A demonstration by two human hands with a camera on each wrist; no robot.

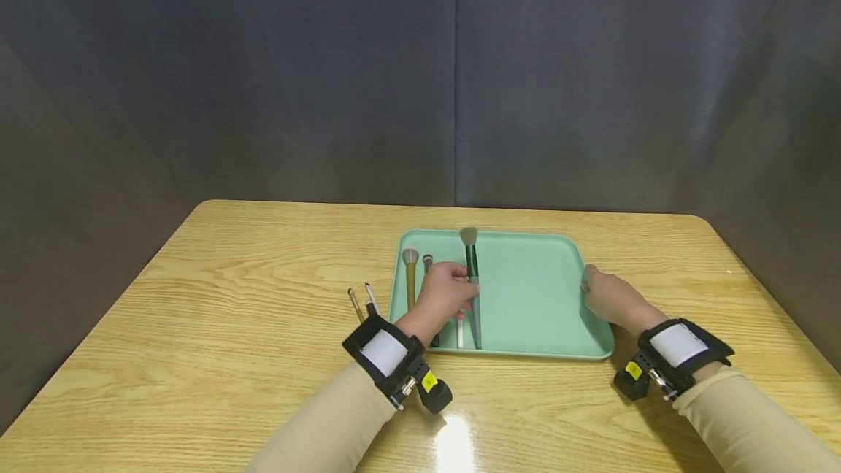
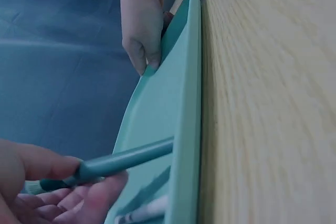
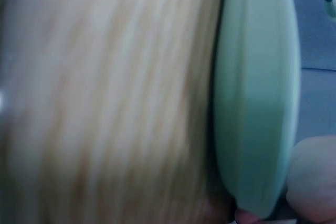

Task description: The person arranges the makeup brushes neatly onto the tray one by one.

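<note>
A green-handled brush (image 1: 472,279) is pinched by the left hand (image 1: 449,290) inside the mint tray (image 1: 539,298), lying lengthwise left of the tray's middle. The tray's right rim is gripped by the right hand (image 1: 607,296). A tan brush (image 1: 410,276) lies by the tray's left wall; two thin brushes (image 1: 363,302) rest on the wooden table (image 1: 250,276) just left of the tray.

Head cam high; wrist cams close, prob. sharing tray (image 1: 594,347).

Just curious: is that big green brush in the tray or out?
In: the green brush lies inside the tray, gripped by the left hand.
</note>
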